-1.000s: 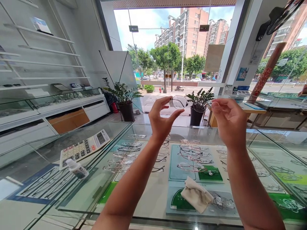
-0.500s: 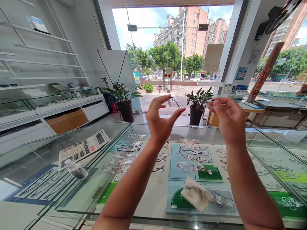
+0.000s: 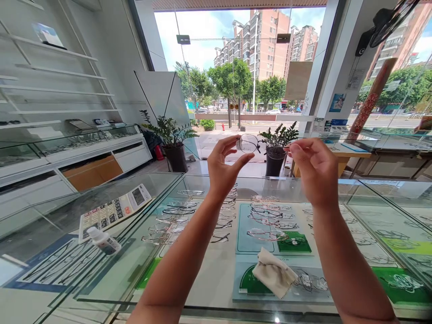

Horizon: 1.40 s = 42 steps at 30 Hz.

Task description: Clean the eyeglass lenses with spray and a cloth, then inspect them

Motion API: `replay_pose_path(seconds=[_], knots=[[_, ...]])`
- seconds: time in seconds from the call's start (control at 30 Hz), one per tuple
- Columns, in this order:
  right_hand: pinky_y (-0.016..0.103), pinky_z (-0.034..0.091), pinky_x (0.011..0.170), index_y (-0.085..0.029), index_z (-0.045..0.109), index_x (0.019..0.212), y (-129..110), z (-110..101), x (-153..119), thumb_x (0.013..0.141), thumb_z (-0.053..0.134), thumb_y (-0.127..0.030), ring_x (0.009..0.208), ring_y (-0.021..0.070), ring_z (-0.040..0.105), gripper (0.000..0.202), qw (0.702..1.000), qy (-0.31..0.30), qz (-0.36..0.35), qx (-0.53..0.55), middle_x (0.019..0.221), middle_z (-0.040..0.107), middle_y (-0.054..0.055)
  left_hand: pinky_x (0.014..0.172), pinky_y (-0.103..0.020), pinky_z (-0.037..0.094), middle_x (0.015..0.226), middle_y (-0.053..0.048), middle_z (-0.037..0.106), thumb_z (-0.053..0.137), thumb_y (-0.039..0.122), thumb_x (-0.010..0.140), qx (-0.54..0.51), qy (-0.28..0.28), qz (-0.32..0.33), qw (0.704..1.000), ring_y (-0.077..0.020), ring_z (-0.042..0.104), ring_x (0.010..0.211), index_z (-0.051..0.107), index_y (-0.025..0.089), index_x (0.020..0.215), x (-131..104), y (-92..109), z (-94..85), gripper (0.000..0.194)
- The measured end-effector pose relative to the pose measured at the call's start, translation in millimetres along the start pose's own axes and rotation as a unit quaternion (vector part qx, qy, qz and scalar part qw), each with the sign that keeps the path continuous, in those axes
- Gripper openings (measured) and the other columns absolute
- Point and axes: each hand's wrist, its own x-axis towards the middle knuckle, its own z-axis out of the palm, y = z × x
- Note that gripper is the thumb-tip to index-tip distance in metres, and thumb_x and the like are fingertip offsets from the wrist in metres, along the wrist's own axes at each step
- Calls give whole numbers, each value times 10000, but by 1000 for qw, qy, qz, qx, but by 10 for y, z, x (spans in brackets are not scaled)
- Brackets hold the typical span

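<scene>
A pair of thin-rimmed glasses [image 3: 259, 147] is held up in the air between my two hands, above the glass counter. My left hand [image 3: 223, 168] has its fingers at the outer edge of one round lens, the thumb stretched out below the rim. On the other side my right hand [image 3: 316, 168] pinches the glasses with thumb and forefinger. The far lens is hard to make out against the plant behind it. Below, a crumpled beige cloth [image 3: 274, 272] lies on the counter top, between my forearms.
Rows of glasses frames [image 3: 266, 234] lie inside the glass display counter [image 3: 202, 310]. At the left, a calculator [image 3: 114, 210] and a white spray bottle [image 3: 104, 240] rest on the glass. Potted plants [image 3: 176, 157] stand beyond the counter, before the glass door.
My right hand has moved left, closer to my left hand. The glasses have turned slightly, and the view has shifted a little.
</scene>
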Motion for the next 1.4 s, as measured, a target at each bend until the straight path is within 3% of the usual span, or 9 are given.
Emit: replay_pose_path(seconds=[0.23, 0.57, 0.67, 0.77, 0.87, 0.97, 1.23, 1.4], knots=[[469, 672, 949, -251, 680, 1032, -21, 18, 12, 1016, 653, -503, 1047, 257, 782, 253, 989, -57, 62, 120, 1038, 776, 67, 963, -410, 676, 1317, -92, 796, 895, 448, 831, -51, -32, -36, 998, -241, 778, 1187, 716, 309, 1236, 19, -41, 20, 465], [495, 656, 986, -241, 695, 1055, 12, 10, 34, 977, 625, -371, 1034, 256, 801, 167, 973, -68, 112, 188, 1056, 790, 60, 981, -423, 677, 1290, -124, 807, 925, 514, 807, -76, -51, -51, 994, -259, 786, 1191, 731, 261, 1226, 17, -81, 41, 526], [484, 634, 994, -244, 727, 1092, 37, -51, 66, 958, 653, -378, 1066, 257, 783, 203, 981, -72, 103, 145, 1081, 790, 63, 986, -419, 674, 1277, -115, 810, 933, 522, 810, -54, -60, -41, 996, -252, 785, 1182, 738, 261, 1240, 14, -86, 20, 540], [504, 577, 1063, -257, 764, 1077, 52, -111, 80, 950, 705, -409, 1129, 267, 738, 207, 995, -81, 52, 24, 1140, 785, 63, 1015, -430, 661, 1277, -103, 804, 941, 510, 819, 6, -84, 7, 996, -249, 773, 1183, 744, 252, 1248, 6, -66, -8, 538], [534, 518, 1099, -262, 782, 1021, 83, -121, 65, 974, 694, -415, 1157, 295, 709, 182, 985, -140, 28, -101, 1161, 782, 76, 1029, -425, 645, 1280, -95, 792, 943, 464, 838, 76, -124, 74, 987, -246, 757, 1190, 736, 242, 1275, -9, -29, -27, 532], [536, 493, 1092, -256, 775, 979, 139, -100, 46, 999, 656, -380, 1174, 318, 701, 173, 971, -176, 38, -155, 1176, 780, 88, 1020, -410, 636, 1272, -90, 787, 942, 424, 849, 108, -148, 112, 977, -240, 752, 1185, 729, 239, 1285, -22, 3, -33, 520], [527, 482, 1082, -258, 785, 971, 228, -128, 71, 995, 666, -394, 1127, 306, 713, 183, 964, -215, 79, -134, 1228, 788, 77, 976, -380, 632, 1246, -86, 788, 949, 400, 844, 105, -168, 123, 972, -226, 752, 1151, 733, 222, 1281, -2, 44, -58, 519], [532, 502, 1078, -245, 791, 962, 301, -121, 102, 983, 683, -430, 1150, 301, 704, 216, 961, -246, 100, -75, 1186, 793, 92, 882, -343, 630, 1250, -84, 792, 962, 402, 823, 78, -194, 70, 975, -222, 770, 1100, 736, 227, 1278, 5, 72, -84, 538]])
